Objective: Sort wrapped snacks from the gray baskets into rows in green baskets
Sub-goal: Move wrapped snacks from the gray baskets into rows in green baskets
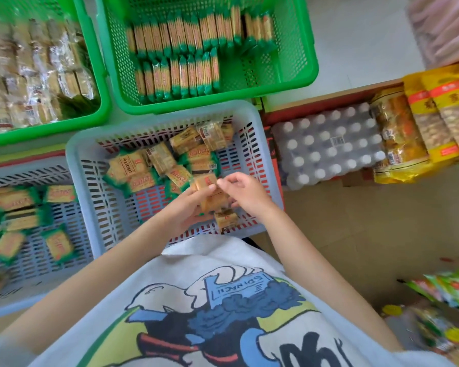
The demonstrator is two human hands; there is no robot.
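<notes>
Setting: shop floor (355, 215) seen from above, crowded with baskets and stacked goods.
Near gray basket (82, 147): directly in front of the person; loose wrapped snacks (133, 168) lie jumbled in its far half, facing every way.
Left gray basket (37, 260): beside the first, at the left edge; more loose snacks (56, 243) scattered flat on its slatted bottom.
Central green basket (305, 56): just beyond the near gray basket; snacks standing on edge in two rows (186, 46), the far row longer than the near row, with bare mesh on the right.
Left green basket (101, 83): holds clear-wrapped snacks (32, 75), blurred, packed close.
Left hand (194, 205): over the near gray basket, fingers curled round a small stack of snacks (210, 194).
Right hand (245, 193): just beside the left hand, fingers bent toward the top of the held stack; whether it grips a snack cannot be told.
Right side: shrink-wrapped pack of white-capped bottles (326, 147); yellow packets (432, 112) beyond it.
Foreground: person's printed shirt (210, 300); green packets (451, 290) at lower right, blurred.
</notes>
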